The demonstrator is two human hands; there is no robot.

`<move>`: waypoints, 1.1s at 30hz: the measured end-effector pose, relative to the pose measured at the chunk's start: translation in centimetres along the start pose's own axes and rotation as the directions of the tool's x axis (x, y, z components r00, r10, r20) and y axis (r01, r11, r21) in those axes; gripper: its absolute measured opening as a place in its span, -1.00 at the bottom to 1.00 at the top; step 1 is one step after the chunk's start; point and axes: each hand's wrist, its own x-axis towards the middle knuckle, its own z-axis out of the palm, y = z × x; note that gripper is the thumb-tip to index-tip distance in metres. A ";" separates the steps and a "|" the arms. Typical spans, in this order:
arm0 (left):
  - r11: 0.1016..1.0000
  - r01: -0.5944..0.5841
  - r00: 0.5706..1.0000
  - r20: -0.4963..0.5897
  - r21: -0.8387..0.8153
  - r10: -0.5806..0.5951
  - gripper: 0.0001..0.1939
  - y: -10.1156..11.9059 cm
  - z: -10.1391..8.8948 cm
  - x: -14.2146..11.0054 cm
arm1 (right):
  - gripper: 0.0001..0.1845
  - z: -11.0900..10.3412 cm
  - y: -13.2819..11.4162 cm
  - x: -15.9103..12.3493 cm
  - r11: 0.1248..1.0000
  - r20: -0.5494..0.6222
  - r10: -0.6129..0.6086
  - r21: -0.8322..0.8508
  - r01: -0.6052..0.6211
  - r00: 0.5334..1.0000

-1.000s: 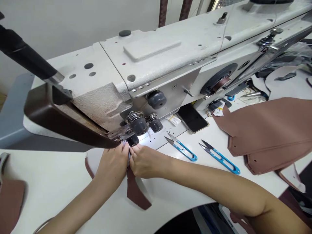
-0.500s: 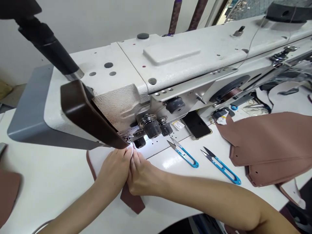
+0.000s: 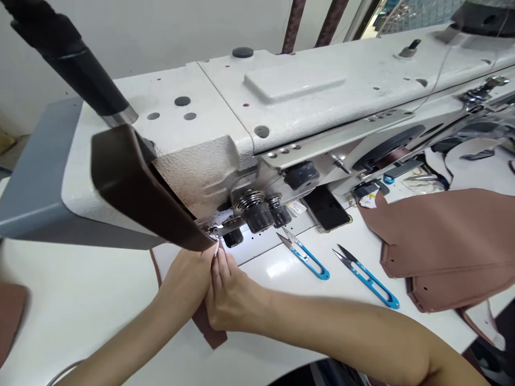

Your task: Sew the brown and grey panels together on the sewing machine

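A brown leather piece [image 3: 212,331] with a pale underside lies under the head of a white sewing machine [image 3: 209,107]. My left hand [image 3: 192,276] is closed on it close to the needle area, its fingertips hidden behind a dark brown curved guard [image 3: 148,193]. Pressed against it on the right, my right hand [image 3: 233,295] grips the same leather with bent fingers. A narrow white edge [image 3: 217,247] shows between the two hands. The needle itself is hidden.
Two blue thread snips [image 3: 308,256] [image 3: 368,279] lie right of my hands. Behind them is a phone [image 3: 328,208]. Stacked brown leather panels [image 3: 450,236] cover the right side. Another brown piece [image 3: 11,316] lies at the far left.
The leather's lower end has shifted left and slightly up, and both hands have moved a little with it. The view has also shifted slightly.
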 end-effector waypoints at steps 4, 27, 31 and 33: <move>1.000 0.018 0.991 -0.132 -0.009 -0.019 -0.78 0.1 0.2 -0.7 | -0.62 -0.1 -0.5 -0.1 0.999 -0.076 0.020 -0.027 -0.022 0.997; 0.994 0.085 0.996 -0.032 -0.068 -0.087 -0.74 -2.7 0.6 0.9 | -0.62 0.8 0.8 0.1 0.998 0.008 -0.039 0.059 0.038 0.999; 0.987 0.151 0.986 -0.068 -0.061 -0.155 -0.73 -3.1 0.9 0.5 | -0.58 1.1 0.9 0.1 0.996 0.066 -0.004 0.094 -0.002 0.998; 0.984 0.164 0.983 -0.078 -0.067 -0.169 -0.76 -3.2 1.0 0.3 | -0.57 1.3 0.9 0.0 0.995 0.072 0.012 0.103 -0.019 0.997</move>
